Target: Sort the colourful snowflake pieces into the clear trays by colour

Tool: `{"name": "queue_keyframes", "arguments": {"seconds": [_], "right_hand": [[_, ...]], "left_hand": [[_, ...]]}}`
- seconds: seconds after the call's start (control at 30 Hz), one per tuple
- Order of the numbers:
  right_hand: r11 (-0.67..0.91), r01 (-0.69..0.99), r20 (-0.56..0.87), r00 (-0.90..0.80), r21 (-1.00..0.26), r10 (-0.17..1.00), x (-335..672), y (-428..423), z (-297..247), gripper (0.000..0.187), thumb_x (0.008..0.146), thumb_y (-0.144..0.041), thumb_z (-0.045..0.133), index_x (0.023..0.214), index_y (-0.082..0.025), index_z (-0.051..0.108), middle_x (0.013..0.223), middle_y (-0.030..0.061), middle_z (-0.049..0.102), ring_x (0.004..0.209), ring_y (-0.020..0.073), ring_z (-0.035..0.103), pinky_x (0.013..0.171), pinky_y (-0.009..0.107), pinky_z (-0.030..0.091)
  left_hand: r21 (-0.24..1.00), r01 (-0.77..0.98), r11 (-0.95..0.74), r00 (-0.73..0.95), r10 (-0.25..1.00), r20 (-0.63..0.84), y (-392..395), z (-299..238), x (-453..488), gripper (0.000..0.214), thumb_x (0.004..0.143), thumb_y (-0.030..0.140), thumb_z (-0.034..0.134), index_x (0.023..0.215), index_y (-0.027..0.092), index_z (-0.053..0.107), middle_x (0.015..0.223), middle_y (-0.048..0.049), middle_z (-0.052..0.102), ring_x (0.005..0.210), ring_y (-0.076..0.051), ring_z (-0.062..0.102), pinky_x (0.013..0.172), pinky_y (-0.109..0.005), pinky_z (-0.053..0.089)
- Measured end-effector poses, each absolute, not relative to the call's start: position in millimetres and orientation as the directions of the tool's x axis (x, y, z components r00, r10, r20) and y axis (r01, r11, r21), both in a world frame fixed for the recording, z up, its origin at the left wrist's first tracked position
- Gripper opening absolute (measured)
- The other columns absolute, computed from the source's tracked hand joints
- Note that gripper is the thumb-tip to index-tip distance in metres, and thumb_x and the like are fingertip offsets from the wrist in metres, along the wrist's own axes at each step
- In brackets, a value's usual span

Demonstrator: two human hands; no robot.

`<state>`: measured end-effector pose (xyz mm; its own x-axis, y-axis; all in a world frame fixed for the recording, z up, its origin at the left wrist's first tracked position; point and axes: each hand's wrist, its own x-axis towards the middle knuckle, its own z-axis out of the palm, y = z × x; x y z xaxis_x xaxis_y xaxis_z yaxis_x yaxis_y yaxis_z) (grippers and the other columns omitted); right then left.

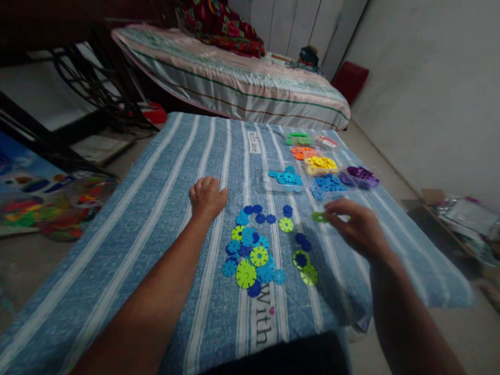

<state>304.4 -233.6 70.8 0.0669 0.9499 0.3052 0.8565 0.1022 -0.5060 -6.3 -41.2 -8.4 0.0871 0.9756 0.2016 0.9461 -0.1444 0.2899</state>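
My right hand (358, 225) pinches a lime-green notched plastic disc (319, 216) between thumb and fingertips, just above the tablecloth in front of the boxes. Another bit of green shows behind its fingers, too hidden to make out. My left hand (208, 198) lies palm down on the striped cloth, holding nothing, its thumb apart from the fingers. Between the hands is a loose pile of discs in light blue, dark blue and lime green (246, 274). To its right lie a single lime disc (286, 225) and a small group of dark blue and lime discs (309, 275).
Clear plastic boxes hold sorted discs: light blue (288, 177), blue (330, 183), yellow (321, 164), orange (303, 152), green (299, 138) and purple (362, 176). A bed (234, 78) stands beyond the blue striped tablecloth (156, 177). Bags of colourful items (86, 200) lie at left.
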Motion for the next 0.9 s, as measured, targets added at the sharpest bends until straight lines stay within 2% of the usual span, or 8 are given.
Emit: {"name": "queue_keyframes", "arguments": {"seconds": [0.07,0.13,0.23,0.3,0.5,0.67,0.8,0.9], "right_hand": [[-0.130,0.937,0.322,0.239,-0.324,0.916,341,-229,84,0.018,0.091,-0.032,0.058,0.083,-0.021,0.070,0.095,0.0088,0.074,0.083,0.0240,0.068,0.075,0.035,0.051],[-0.311,0.946,0.237,0.325,-0.093,0.916,373,-222,91,0.017,0.090,-0.028,0.059,0.086,-0.021,0.073,0.095,0.0111,0.075,0.081,0.0253,0.068,0.072,0.035,0.049],[-0.350,0.919,-0.028,0.361,0.180,0.932,404,-210,92,0.019,0.091,-0.025,0.058,0.088,-0.020,0.076,0.092,0.0131,0.076,0.081,0.0264,0.070,0.066,0.032,0.046],[-0.316,0.914,-0.164,0.363,0.256,0.917,413,-204,89,0.019,0.092,-0.023,0.058,0.089,-0.019,0.076,0.092,0.0138,0.076,0.083,0.0262,0.071,0.064,0.030,0.045],[-0.281,0.911,-0.283,0.367,0.301,0.886,401,-193,88,0.025,0.091,-0.014,0.055,0.075,-0.017,0.074,0.086,0.0134,0.075,0.076,0.0227,0.071,0.059,0.026,0.040],[-0.264,0.903,-0.182,0.339,0.340,0.923,376,-201,100,0.030,0.094,-0.015,0.046,0.084,-0.017,0.074,0.095,0.0168,0.075,0.084,0.0276,0.071,0.058,0.029,0.036],[-0.081,0.989,-0.053,0.088,0.121,0.995,334,-216,95,0.030,0.098,-0.023,0.046,0.085,-0.020,0.073,0.094,0.0095,0.075,0.084,0.0225,0.069,0.067,0.029,0.042],[0.085,0.995,-0.090,-0.089,-0.056,0.992,293,-220,82,0.026,0.099,-0.024,0.050,0.090,-0.022,0.074,0.093,0.0055,0.074,0.085,0.0186,0.069,0.074,0.026,0.045]], "left_hand": [[0.291,0.946,-0.142,0.082,0.975,0.208,-41,-8,-6,0.042,0.091,0.036,0.045,0.125,0.020,0.065,0.144,-0.0142,0.058,0.140,-0.034,0.043,0.117,-0.051,0.032],[0.296,0.945,-0.141,0.078,0.973,0.216,-41,-9,-6,0.041,0.091,0.036,0.045,0.124,0.022,0.065,0.144,-0.0128,0.058,0.140,-0.034,0.043,0.117,-0.052,0.032],[0.301,0.942,-0.146,0.080,0.972,0.221,-40,-11,-7,0.041,0.091,0.036,0.045,0.124,0.022,0.065,0.144,-0.0124,0.058,0.140,-0.034,0.043,0.117,-0.052,0.032],[0.302,0.942,-0.149,0.083,0.972,0.220,-39,-11,-7,0.041,0.091,0.036,0.045,0.124,0.022,0.065,0.144,-0.0126,0.058,0.140,-0.034,0.043,0.117,-0.052,0.032],[0.300,0.943,-0.145,0.081,0.973,0.218,-40,-9,-6,0.042,0.090,0.035,0.046,0.125,0.021,0.066,0.144,-0.0135,0.058,0.140,-0.035,0.043,0.116,-0.052,0.032],[0.296,0.944,-0.147,0.085,0.973,0.213,-41,-9,-6,0.040,0.091,0.035,0.045,0.124,0.022,0.066,0.144,-0.0129,0.058,0.140,-0.034,0.043,0.116,-0.052,0.033],[0.296,0.944,-0.145,0.084,0.974,0.210,-41,-10,-6,0.041,0.092,0.035,0.045,0.123,0.020,0.066,0.144,-0.0146,0.058,0.141,-0.035,0.042,0.117,-0.051,0.031],[0.291,0.945,-0.146,0.087,0.975,0.206,-41,-10,-6,0.041,0.092,0.035,0.045,0.124,0.018,0.066,0.145,-0.0155,0.057,0.141,-0.035,0.043,0.117,-0.052,0.032]]}}
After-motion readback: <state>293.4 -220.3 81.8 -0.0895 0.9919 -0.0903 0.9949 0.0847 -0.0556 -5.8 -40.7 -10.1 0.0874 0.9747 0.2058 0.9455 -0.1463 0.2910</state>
